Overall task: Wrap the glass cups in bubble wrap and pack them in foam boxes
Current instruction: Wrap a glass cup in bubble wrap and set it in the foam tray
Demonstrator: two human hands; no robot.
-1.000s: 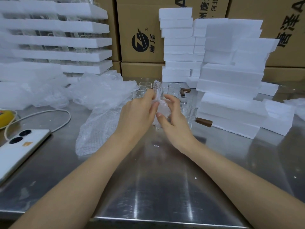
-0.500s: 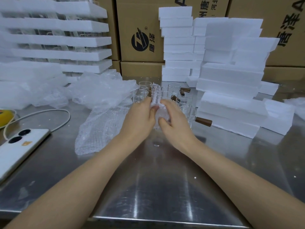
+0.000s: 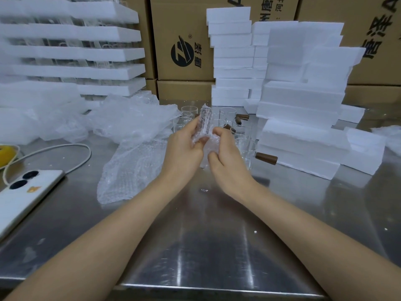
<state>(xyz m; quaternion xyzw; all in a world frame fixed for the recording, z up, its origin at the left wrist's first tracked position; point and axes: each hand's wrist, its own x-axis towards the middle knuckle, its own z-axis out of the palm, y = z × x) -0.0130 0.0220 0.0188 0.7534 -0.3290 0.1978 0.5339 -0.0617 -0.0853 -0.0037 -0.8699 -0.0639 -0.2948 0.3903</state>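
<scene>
Above table (image 3: 217, 246) | left hand (image 3: 184, 149), right hand (image 3: 227, 162) grip 1 wrapped cup (image 3: 204, 124)

You've one phone (image 3: 23, 193) at 9 o'clock, one cable (image 3: 76, 144), and at least four brown cup handles (image 3: 266, 158) at 1 o'clock.

A brushed steel worktop (image 3: 217, 246) is filling the foreground, its front edge running along the bottom and its surface catching overhead light in pale vertical streaks. Brown cardboard cartons (image 3: 184, 20) are standing stacked behind it, carrying a round black logo (image 3: 182, 53) and dark printed characters, closing off the back.
</scene>
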